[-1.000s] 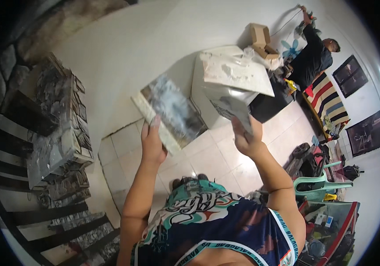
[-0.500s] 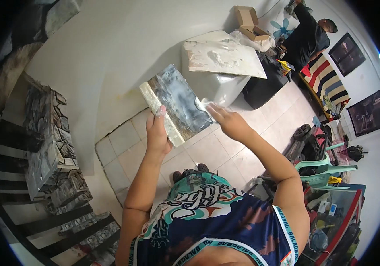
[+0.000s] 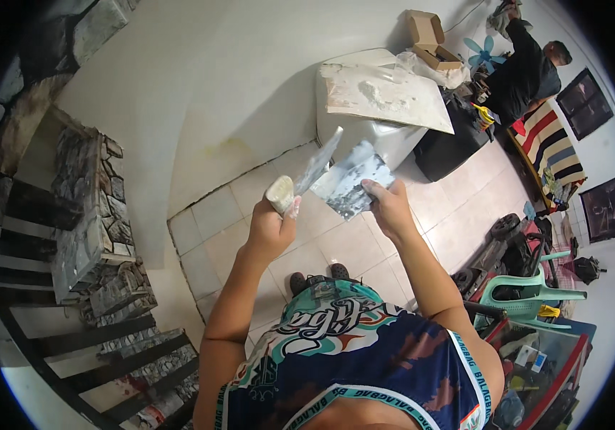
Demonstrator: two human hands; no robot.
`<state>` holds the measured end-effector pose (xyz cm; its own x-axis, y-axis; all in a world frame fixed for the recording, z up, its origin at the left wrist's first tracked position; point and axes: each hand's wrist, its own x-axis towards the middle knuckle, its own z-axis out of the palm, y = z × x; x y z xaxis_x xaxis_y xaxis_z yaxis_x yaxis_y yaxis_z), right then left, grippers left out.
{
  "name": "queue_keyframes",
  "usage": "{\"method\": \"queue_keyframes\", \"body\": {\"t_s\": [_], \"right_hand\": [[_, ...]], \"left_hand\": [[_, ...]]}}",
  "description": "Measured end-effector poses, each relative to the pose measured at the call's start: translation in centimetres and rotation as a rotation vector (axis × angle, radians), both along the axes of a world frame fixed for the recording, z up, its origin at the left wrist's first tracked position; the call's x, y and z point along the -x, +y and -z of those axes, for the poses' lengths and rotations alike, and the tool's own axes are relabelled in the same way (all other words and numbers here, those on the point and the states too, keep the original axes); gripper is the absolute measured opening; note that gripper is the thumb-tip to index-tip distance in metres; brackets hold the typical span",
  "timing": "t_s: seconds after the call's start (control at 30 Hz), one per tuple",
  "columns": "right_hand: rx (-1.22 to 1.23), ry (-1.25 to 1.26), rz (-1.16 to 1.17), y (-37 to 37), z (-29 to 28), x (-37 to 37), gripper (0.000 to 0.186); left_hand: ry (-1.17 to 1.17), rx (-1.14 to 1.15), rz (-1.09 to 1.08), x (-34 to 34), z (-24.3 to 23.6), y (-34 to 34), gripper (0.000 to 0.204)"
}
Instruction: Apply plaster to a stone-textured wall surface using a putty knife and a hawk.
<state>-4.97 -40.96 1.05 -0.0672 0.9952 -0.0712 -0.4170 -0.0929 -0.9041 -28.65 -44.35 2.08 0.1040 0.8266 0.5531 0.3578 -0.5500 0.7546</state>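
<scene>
My left hand is closed around the thick pale handle of a wide putty blade. Its grey sheet, streaked with white, is turned nearly edge-on. Pinched between the thumb and fingers of my right hand is a thin rectangular putty blade, its face smeared with white and grey paste. The two blades are close together in front of me, above the tiled floor; whether their edges touch I cannot tell. White residue shows on my left fingers.
Ahead, a board with white powder lies on a white appliance. Beside it are a cardboard box and blue fan. Another person stands far right. Stone-faced steps and a railing are left; a green chair is right.
The left blade has tipped from facing me to nearly edge-on. My right hand has drawn its blade away rightward and turned its smeared face up into view. The view has shifted slightly.
</scene>
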Motion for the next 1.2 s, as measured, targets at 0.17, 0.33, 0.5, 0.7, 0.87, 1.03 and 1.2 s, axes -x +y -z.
{"method": "queue_keyframes", "body": {"t_s": [0.17, 0.33, 0.5, 0.7, 0.87, 1.03, 1.2], "right_hand": [[0.076, 0.17, -0.122, 0.3, -1.4, 1.3, 0.024], [0.066, 0.157, -0.2, 1.0, -3.8, 1.8, 0.025], [-0.019, 0.185, -0.291, 1.3, -8.7, 2.0, 0.03], [-0.544, 0.258, -0.086, 1.9, -18.7, 2.3, 0.049], [-0.784, 0.455, -0.222, 5.1, -31.2, 5.7, 0.039], [-0.898, 0.449, -0.489, 12.5, -40.5, 12.5, 0.024], [-1.367, -0.092, -0.351, 17.7, -44.8, 19.5, 0.032]], "left_hand": [[0.102, -0.037, 0.033, 0.5, -1.4, -0.9, 0.023], [0.427, 0.007, 0.04, 3.9, -0.3, -1.1, 0.05], [0.584, 0.214, -0.091, 6.6, 1.5, -1.6, 0.045], [0.35, 0.503, -0.439, 9.7, 13.3, -5.5, 0.043], [0.054, 0.491, -0.586, 9.8, 16.1, -9.1, 0.035], [-0.034, 0.453, -0.693, 10.1, 14.0, -10.7, 0.031], [-0.111, 0.413, -0.895, 11.5, 15.3, -13.7, 0.031]]}}
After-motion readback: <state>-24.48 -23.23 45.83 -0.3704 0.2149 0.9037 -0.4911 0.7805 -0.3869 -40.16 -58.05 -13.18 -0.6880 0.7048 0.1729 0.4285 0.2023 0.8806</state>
